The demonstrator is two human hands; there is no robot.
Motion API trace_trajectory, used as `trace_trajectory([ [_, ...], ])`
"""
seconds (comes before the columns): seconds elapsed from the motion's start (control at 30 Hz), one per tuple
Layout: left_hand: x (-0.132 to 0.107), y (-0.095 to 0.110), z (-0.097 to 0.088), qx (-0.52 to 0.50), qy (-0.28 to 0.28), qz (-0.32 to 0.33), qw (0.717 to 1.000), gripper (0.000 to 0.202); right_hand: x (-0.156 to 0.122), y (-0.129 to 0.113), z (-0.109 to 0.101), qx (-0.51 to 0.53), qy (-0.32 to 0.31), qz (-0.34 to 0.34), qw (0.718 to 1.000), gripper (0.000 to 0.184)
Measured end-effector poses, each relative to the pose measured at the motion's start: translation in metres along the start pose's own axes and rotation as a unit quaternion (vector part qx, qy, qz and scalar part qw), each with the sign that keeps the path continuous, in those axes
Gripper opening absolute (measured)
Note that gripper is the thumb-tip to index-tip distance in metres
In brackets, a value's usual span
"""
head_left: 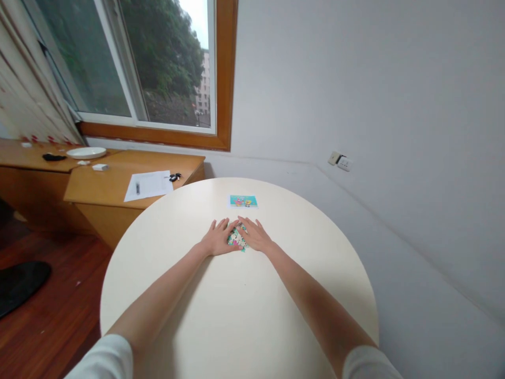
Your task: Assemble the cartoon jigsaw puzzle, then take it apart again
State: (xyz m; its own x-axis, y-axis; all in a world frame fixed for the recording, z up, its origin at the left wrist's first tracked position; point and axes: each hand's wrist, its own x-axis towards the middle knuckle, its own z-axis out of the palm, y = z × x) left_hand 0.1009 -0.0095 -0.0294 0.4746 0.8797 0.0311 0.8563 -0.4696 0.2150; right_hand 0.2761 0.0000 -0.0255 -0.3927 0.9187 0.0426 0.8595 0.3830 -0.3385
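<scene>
Between my hands lies a small heap of jigsaw puzzle pieces (235, 238), white and teal with a touch of pink. My left hand (219, 238) curves around the heap's left side, palm down, fingers apart, thumb along the near edge. From the right, my right hand (254, 235) rests against the pieces with its fingers spread, some of them over the heap. Parts of the pile are hidden under the fingers. Just beyond the hands, a small picture card (243, 201) with pink and yellow cartoon figures on teal lies flat.
All this is on a round cream table (244, 316). A wooden desk (185, 163) at the back left bears a paper sheet (152, 184), keys (175, 177), a white plate (87, 152) and a small white box (100, 167). A white wall with sockets (344, 163) stands behind and right.
</scene>
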Motion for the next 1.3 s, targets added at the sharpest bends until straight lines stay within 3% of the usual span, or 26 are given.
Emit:
trace_trajectory([
  [0.2, -0.003, -0.005, -0.005, -0.108, 0.015, 0.057, 0.992, 0.074, -0.009, 0.002, 0.003, 0.016, 0.008, -0.102, 0.995, 0.049],
  [0.47, -0.010, -0.004, -0.012, -0.238, 0.053, 0.127, 0.961, 0.057, -0.009, 0.011, 0.006, 0.115, 0.067, -0.146, 0.980, 0.031],
  [0.7, -0.008, -0.006, -0.007, -0.310, 0.077, 0.110, 0.941, 0.045, -0.008, 0.012, 0.002, 0.159, 0.100, -0.143, 0.972, 0.019],
  [0.87, -0.010, -0.007, -0.005, -0.310, 0.080, 0.091, 0.943, 0.040, -0.009, 0.011, 0.002, 0.162, 0.084, -0.151, 0.971, 0.020],
  [1.07, -0.010, -0.003, -0.013, -0.279, 0.096, 0.138, 0.945, 0.026, -0.012, 0.010, -0.004, 0.185, 0.084, -0.179, 0.963, 0.008],
  [1.2, -0.010, 0.000, -0.017, -0.273, 0.092, 0.155, 0.945, 0.013, -0.013, 0.010, -0.006, 0.172, 0.062, -0.193, 0.964, 0.023],
  [1.3, -0.009, 0.000, -0.017, -0.269, 0.088, 0.157, 0.946, 0.008, -0.011, 0.012, -0.005, 0.173, 0.053, -0.192, 0.965, 0.023],
])
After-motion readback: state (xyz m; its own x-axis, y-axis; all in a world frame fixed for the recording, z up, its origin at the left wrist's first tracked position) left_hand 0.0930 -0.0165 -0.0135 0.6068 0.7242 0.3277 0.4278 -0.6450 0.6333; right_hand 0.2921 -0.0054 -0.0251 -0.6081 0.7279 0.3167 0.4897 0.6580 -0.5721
